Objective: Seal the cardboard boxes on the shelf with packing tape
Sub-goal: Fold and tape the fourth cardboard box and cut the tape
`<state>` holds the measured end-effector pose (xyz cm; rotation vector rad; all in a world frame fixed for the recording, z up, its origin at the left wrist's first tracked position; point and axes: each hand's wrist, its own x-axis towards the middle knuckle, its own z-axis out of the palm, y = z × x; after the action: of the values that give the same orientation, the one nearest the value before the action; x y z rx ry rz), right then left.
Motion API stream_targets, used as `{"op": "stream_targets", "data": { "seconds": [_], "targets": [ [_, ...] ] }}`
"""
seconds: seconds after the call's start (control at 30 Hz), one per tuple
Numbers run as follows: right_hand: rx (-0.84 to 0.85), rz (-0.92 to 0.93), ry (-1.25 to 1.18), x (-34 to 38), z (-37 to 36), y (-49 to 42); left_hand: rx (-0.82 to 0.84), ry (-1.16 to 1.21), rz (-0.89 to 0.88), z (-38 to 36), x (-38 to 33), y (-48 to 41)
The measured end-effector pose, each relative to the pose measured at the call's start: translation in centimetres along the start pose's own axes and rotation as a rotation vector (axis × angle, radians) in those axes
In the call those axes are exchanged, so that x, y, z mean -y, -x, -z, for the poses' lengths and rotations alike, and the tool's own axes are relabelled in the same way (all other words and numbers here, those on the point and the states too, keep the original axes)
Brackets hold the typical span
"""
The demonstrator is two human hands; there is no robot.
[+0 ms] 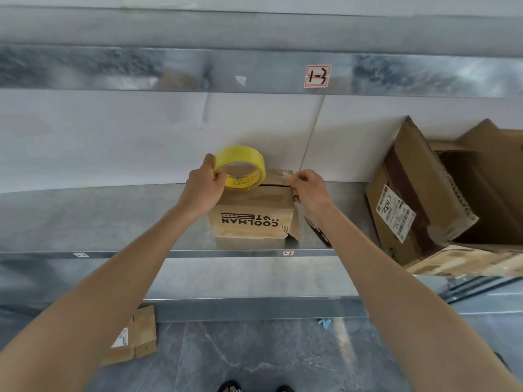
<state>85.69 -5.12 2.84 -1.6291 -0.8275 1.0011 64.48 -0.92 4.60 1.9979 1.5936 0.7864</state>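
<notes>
At 6 o'clock, at the very bottom edge, the tips of two dark shoes stand on a grey stone floor. On this floor, at about 7 o'clock, lies a flat cardboard with a white sticker. A small blue scrap lies at about 5 o'clock.

Both bare forearms reach upward from the lower corners to the metal shelf. In the middle of the shelf, close to its front edge, stands the small box, brown, with the word COOLMAN printed on its front side. Its top flaps are folded down.

The left hand is at the box's upper left corner. Its fingers are curled through the core of the yellow tape roll and the thumb lies on the outside, so it grips the roll firmly. The roll stands on its edge on top of the box.

The right hand is at the box's upper right corner, fingers bent. The fingertips pinch what looks like the tape end, a faint strip running across the top from the roll.

At 3 o'clock, well apart from it, a large box lies tilted with its flaps open, and it carries a white label.

Farthest, at 12 to 1 o'clock, the upper metal beam has a red-framed tag.
</notes>
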Motion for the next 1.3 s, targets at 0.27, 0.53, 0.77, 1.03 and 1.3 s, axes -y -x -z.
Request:
{"op": "stream_targets", "data": {
  "seconds": [0.27,0.53,0.77,1.03,1.3],
  "targets": [
    [0.001,-0.188,-0.309,-0.2,1.5,-0.7,0.007,0.025,0.071,0.1,-0.2,-1.4],
    [0.049,-0.235,-0.355,-0.9,1.3,-1.1,-0.129,-0.048,0.08,-1.3,0.6,-1.1],
    [0.077,-0.241,-0.379,-1.9,1.3,-1.8,-0.143,0.036,0.199,-2.0,1.0,-0.9],
    [0.088,-0.238,-0.382,-3.0,1.2,-2.5,-0.165,-0.005,0.202,-2.4,1.0,-0.9],
    [0.041,-0.254,-0.186,-5.3,0.0,-2.5,-0.178,-0.033,0.249,-3.6,1.8,0.2]
  ]
}}
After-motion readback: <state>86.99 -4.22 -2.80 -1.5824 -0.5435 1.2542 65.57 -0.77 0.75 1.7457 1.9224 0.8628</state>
